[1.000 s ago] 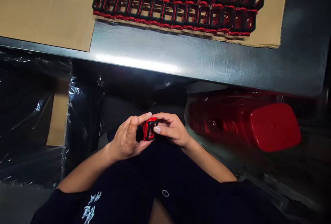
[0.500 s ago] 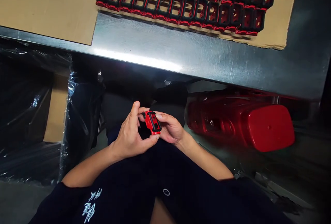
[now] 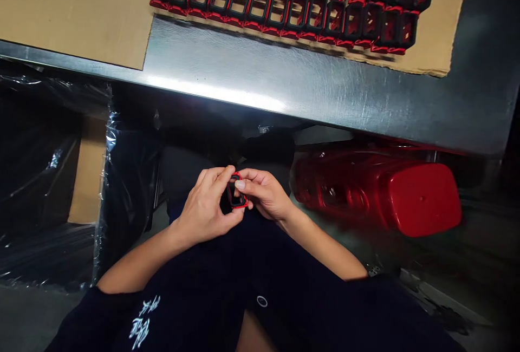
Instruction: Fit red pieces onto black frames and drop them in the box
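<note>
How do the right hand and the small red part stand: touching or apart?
Touching. In the head view the right hand pinches the small red part, fingertips on its frame.

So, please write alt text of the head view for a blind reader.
The person's left hand and right hand together hold a small red-and-black plastic frame over a dark-clothed lap. Above, on a shiny steel table, two rows of similar red-and-black frames stand on a brown cardboard sheet; red plastic stools lie underneath at right.
</note>
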Demonstrator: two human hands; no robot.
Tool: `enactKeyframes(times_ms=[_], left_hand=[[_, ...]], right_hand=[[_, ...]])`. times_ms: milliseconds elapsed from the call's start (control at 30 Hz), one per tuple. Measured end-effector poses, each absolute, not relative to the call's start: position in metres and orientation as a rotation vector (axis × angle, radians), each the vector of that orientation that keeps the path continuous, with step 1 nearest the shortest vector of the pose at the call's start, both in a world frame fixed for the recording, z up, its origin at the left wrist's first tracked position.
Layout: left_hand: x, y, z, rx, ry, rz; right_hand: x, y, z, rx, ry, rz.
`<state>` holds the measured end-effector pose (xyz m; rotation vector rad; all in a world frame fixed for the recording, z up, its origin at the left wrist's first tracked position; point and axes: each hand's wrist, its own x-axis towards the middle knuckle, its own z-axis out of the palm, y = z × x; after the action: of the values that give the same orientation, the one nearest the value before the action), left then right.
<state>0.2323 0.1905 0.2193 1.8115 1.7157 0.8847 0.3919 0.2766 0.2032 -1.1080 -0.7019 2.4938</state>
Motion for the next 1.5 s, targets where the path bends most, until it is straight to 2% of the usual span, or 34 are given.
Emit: enactKeyframes(times_ms=[167,267,500,667,1033,1300,1500], left_hand=[[0.237,0.198,0.217,1.814,1.592,1.130],[0.240,0.199,0.215,1.798,1.539,1.168],[0.236,0.192,0.209,1.900,1.496,1.130],[0.232,0.193,0.211,1.937,1.364,1.096],[0.226,0.192,0.212,1.982,1.241,1.012],[0.226,0.191,0.204,1.979,1.254,1.069],[0.226,0.187,0.202,1.771,1.366,1.172]], right_hand=[[0.394,0.276,0.191,-0.999,-0.495,2.627],[0.397,0.274,0.184,-0.963,-0.576,2.680],[0.411,0.280,0.216,-1.203,-1.096,2.246],[0.411,0.282,0.230,-1.180,-1.153,2.454],[0.409,0.281,0.229,-1.234,-1.089,2.524],[0.409,0.278,0.227,-1.241,-0.848,2.655],[0.415,0.279,0.227,-1.179,-0.800,2.535]])
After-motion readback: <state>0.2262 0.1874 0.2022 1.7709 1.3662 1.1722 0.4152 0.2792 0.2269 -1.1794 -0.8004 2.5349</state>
